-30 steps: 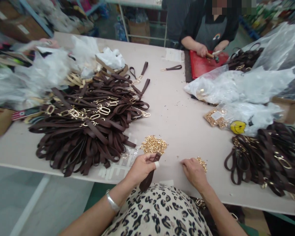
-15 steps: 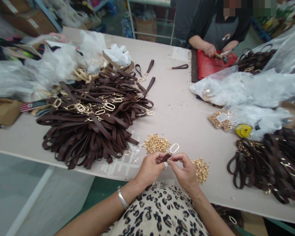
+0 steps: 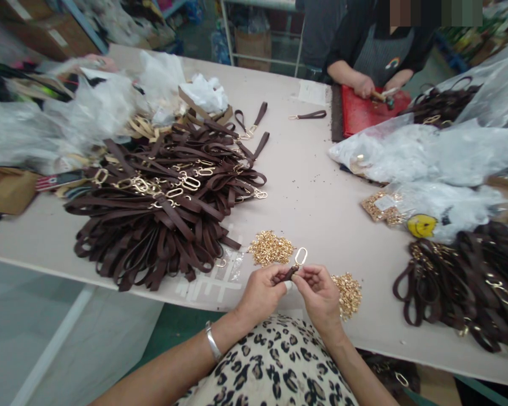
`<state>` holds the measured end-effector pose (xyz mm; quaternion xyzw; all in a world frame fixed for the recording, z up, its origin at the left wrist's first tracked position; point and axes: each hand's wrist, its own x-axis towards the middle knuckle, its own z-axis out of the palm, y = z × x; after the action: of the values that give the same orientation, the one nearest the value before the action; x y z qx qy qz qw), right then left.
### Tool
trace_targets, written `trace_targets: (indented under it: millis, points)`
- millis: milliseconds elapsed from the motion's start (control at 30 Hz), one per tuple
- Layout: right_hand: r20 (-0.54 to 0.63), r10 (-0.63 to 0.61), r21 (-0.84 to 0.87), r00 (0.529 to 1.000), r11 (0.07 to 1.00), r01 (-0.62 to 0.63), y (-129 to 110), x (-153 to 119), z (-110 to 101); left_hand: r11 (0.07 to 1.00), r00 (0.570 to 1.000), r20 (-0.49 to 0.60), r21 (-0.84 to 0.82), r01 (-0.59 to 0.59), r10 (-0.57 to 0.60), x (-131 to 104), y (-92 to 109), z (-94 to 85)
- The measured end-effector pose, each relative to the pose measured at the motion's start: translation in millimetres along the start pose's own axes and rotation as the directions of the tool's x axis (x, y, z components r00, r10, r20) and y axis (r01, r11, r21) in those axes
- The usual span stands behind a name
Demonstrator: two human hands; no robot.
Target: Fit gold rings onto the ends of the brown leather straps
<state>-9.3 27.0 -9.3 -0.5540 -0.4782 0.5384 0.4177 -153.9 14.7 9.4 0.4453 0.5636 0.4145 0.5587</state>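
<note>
Close to the table's front edge, my left hand (image 3: pixel 265 290) pinches a dark brown leather strap (image 3: pixel 291 273); most of the strap is hidden by my fingers. My right hand (image 3: pixel 319 293) grips the same strap's end from the other side, thumb and fingers closed. A gold oval ring (image 3: pixel 301 256) sticks out above the fingertips at that end. Whether a small rivet is between my right fingers I cannot make out. Just beyond my left hand lies a pile of small gold rivets (image 3: pixel 271 248), and a second rivet pile (image 3: pixel 347 296) lies right beside my right hand.
A big heap of brown wrist straps (image 3: pixel 152 225) covers the left of the table, with plastic bags (image 3: pixel 105 101) behind. More straps (image 3: pixel 465 287) and a smiley-marked bag (image 3: pixel 444 211) lie right. Across the table a person holds a tool over a red board (image 3: pixel 355 115).
My fingers have shifted slightly on the strap end, and the gold ring now stands more upright. The piles have not changed visibly.
</note>
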Motion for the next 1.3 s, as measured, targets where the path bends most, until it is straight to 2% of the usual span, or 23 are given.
trace_targets:
  millis: [133, 267, 433, 533, 600, 700, 767, 867, 933, 1033, 1133, 1200, 1300]
  points:
    - [-0.013, 0.104, 0.127, 0.995, 0.987, -0.101, -1.4, 1.4, 0.8, 1.000, 1.000, -0.001, 0.015, -0.007, 0.007, -2.4, -1.1, -0.7]
    - [0.069, 0.159, 0.200, 0.985, 0.965, -0.170, 0.5, 0.3, 1.2, 0.999, 0.998, 0.016, -0.002, 0.054, -0.054, -7.0, -2.0, -5.4]
    - [0.146, 0.190, 0.179, 0.971, 0.960, -0.215, 6.6, -6.9, 4.9, 0.961, 0.964, 0.071, -0.094, 0.261, -0.255, -13.0, -8.7, -12.3]
    - [0.195, 0.197, 0.162, 0.961, 0.960, -0.230, 11.7, -8.2, 3.6, 0.954, 0.959, 0.044, -0.099, 0.283, -0.280, -14.9, -12.3, -16.5]
    - [0.226, 0.193, 0.066, 0.955, 0.975, -0.213, 19.9, -6.7, -2.4, 0.957, 0.960, -0.007, -0.082, 0.277, -0.278, -15.8, -14.2, -20.7]
    - [0.222, 0.111, -0.277, 0.969, 0.960, -0.047, 40.9, -1.9, -17.5, 0.961, 0.953, -0.126, -0.056, 0.271, -0.277, -16.6, -17.1, -29.5]
    - [0.257, -0.019, -0.474, 0.966, 0.869, 0.143, 56.8, 3.0, -27.0, 0.958, 0.937, -0.200, -0.074, 0.277, -0.287, -16.4, -19.8, -35.6]
    - [0.376, -0.214, -0.600, 0.902, 0.685, 0.413, 73.9, 13.1, -32.8, 0.946, 0.908, -0.267, -0.137, 0.294, -0.322, -14.7, -24.9, -41.6]
    - [0.439, -0.278, -0.646, 0.854, 0.564, 0.515, 77.8, 20.8, -30.8, 0.935, 0.896, -0.273, -0.167, 0.313, -0.349, -13.3, -28.2, -42.7]
    - [0.502, -0.295, -0.695, 0.813, 0.422, 0.582, 75.1, 30.9, -23.6, 0.914, 0.887, -0.242, -0.200, 0.352, -0.394, -11.3, -31.2, -42.0]
    - [0.537, -0.292, -0.716, 0.792, 0.340, 0.611, 71.4, 37.0, -17.1, 0.901, 0.889, -0.198, -0.235, 0.365, -0.412, -10.0, -31.4, -41.6]
    - [0.552, -0.300, -0.708, 0.778, 0.324, 0.627, 72.0, 39.8, -15.0, 0.889, 0.902, -0.143, -0.284, 0.358, -0.409, -9.3, -30.1, -42.0]
    - [0.556, -0.328, -0.676, 0.764, 0.356, 0.645, 76.7, 44.1, -14.7, 0.860, 0.917, -0.065, -0.378, 0.342, -0.393, -7.9, -27.3, -43.1]
